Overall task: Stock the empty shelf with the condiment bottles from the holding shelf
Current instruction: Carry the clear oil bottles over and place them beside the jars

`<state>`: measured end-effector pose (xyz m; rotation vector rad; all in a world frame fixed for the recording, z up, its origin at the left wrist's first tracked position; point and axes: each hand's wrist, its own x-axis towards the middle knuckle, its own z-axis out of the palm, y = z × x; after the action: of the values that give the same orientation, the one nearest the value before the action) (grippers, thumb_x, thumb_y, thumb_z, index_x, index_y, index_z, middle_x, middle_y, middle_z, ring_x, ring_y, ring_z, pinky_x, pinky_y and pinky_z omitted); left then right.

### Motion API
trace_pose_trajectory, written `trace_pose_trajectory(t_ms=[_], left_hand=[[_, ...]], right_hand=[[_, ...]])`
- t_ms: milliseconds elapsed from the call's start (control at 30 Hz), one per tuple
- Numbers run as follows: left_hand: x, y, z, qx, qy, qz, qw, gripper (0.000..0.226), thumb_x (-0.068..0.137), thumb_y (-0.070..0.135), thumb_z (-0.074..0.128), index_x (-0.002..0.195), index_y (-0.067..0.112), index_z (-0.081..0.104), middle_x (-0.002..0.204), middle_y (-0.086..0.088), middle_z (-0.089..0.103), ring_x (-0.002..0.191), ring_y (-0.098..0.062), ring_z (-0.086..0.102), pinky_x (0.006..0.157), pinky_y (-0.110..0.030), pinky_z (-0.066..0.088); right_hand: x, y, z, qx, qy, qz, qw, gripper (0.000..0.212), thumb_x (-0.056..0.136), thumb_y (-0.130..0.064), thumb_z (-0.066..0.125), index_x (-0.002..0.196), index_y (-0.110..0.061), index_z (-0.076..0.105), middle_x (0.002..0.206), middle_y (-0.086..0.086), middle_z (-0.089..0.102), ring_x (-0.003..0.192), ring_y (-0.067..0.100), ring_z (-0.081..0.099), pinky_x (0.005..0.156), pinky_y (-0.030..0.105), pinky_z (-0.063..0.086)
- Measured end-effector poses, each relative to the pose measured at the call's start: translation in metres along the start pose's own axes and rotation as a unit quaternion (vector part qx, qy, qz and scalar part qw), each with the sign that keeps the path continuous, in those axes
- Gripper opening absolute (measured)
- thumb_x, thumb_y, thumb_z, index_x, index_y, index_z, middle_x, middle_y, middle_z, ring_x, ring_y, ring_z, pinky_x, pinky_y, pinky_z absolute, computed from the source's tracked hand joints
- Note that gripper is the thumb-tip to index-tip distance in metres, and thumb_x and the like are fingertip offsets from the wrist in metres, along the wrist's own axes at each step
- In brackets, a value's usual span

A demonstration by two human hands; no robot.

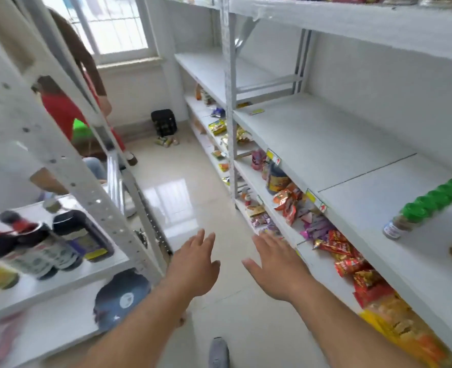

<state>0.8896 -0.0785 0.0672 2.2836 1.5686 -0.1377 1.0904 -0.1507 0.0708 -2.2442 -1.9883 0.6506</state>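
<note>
Left hand (193, 269) and right hand (275, 269) both empty, fingers spread, over open aisle floor (193, 187) between holding shelf (68, 277) left, empty shelf (339, 144) right.

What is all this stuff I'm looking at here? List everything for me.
Dark sauce bottles: several, dark with red caps, left holding shelf.
Green-capped jars: a row, exact count unclear, right shelf, far end.
Right shelf: one, white, mostly bare.
Snack packets: many, red and orange, tier below the right shelf.
Black crate: one, on the floor under the window.
Other person: one, red top, behind the left rack.
Left hand: open, empty, over the aisle.
Right hand: open, empty, near the right rack.
</note>
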Motion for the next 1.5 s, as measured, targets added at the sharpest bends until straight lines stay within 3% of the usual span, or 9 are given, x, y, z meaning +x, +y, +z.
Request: trace_pose_trajectory(t_ms=[267,400,500,633,833,933,1067,1500], left_hand=[[-0.107,-0.116,-0.001,-0.046,0.044,-0.168,0.984,0.071,0.098,0.048,0.048,0.161,0.03,0.02,0.169,0.001,0.02,0.154,-0.021,0.024,0.121,-0.042,0.031],[-0.155,-0.171,-0.002,-0.06,0.059,-0.24,0.967,0.074,0.1,0.051,0.046,0.163,0.027,0.015,0.171,0.001,0.011,0.156,-0.02,0.019,0.123,-0.039,0.027],[-0.189,-0.215,0.002,-0.064,0.071,-0.275,0.957,0.073,0.1,0.049,0.046,0.163,0.027,0.017,0.171,0.0,0.013,0.154,-0.021,0.023,0.121,-0.039,0.028],[-0.243,-0.285,0.007,-0.077,0.061,-0.307,0.947,0.075,0.102,0.054,0.044,0.164,0.027,0.012,0.172,-0.003,0.005,0.157,-0.025,0.013,0.125,-0.042,0.019],[-0.317,-0.373,0.015,-0.101,0.084,-0.361,0.923,0.073,0.1,0.057,0.043,0.162,0.029,0.016,0.171,-0.001,0.01,0.156,-0.023,0.016,0.119,-0.046,0.028],[-0.349,-0.401,0.021,-0.124,0.086,-0.388,0.909,0.074,0.1,0.057,0.043,0.162,0.028,0.016,0.172,-0.002,0.011,0.157,-0.024,0.016,0.12,-0.046,0.028],[-0.368,-0.424,0.018,-0.139,0.089,-0.409,0.897,0.073,0.102,0.055,0.041,0.163,0.027,0.013,0.172,-0.003,0.009,0.156,-0.025,0.017,0.12,-0.044,0.027],[-0.347,-0.493,-0.028,-0.12,0.113,-0.449,0.878,0.072,0.102,0.054,0.04,0.163,0.025,0.014,0.172,-0.002,0.009,0.158,-0.019,0.011,0.123,-0.041,0.023]], right_hand=[[0.004,-0.133,0.042,-0.037,-0.065,-0.155,0.985,0.075,0.104,-0.062,0.026,0.165,-0.023,0.006,0.173,-0.003,-0.002,0.159,0.016,-0.004,0.126,0.034,0.002],[-0.007,-0.203,0.059,-0.058,-0.076,-0.217,0.971,0.073,0.105,-0.058,0.03,0.165,-0.021,0.009,0.173,-0.001,0.004,0.159,0.018,0.002,0.126,0.032,0.005],[-0.013,-0.254,0.082,-0.053,-0.075,-0.25,0.964,0.07,0.105,-0.055,0.037,0.163,-0.021,0.016,0.171,0.0,0.015,0.157,0.019,0.013,0.124,0.032,0.015],[-0.029,-0.326,0.12,-0.051,-0.094,-0.282,0.954,0.071,0.104,-0.056,0.038,0.163,-0.023,0.018,0.172,0.001,0.014,0.157,0.019,0.014,0.126,0.034,0.018],[-0.048,-0.427,0.171,-0.067,-0.096,-0.327,0.938,0.068,0.101,-0.064,0.035,0.157,-0.026,0.027,0.168,-0.003,0.025,0.153,0.017,0.024,0.123,0.039,0.029],[-0.058,-0.465,0.185,-0.087,-0.119,-0.352,0.924,0.071,0.104,-0.061,0.033,0.162,-0.024,0.018,0.172,-0.002,0.013,0.158,0.017,0.012,0.126,0.037,0.017],[-0.061,-0.502,0.19,-0.097,-0.129,-0.382,0.91,0.071,0.105,-0.06,0.032,0.164,-0.023,0.014,0.173,-0.002,0.009,0.159,0.016,0.007,0.127,0.035,0.01],[0.01,-0.583,0.215,-0.059,-0.148,-0.441,0.883,0.073,0.103,-0.062,0.032,0.163,-0.024,0.017,0.172,-0.003,0.013,0.158,0.018,0.013,0.126,0.036,0.016]])
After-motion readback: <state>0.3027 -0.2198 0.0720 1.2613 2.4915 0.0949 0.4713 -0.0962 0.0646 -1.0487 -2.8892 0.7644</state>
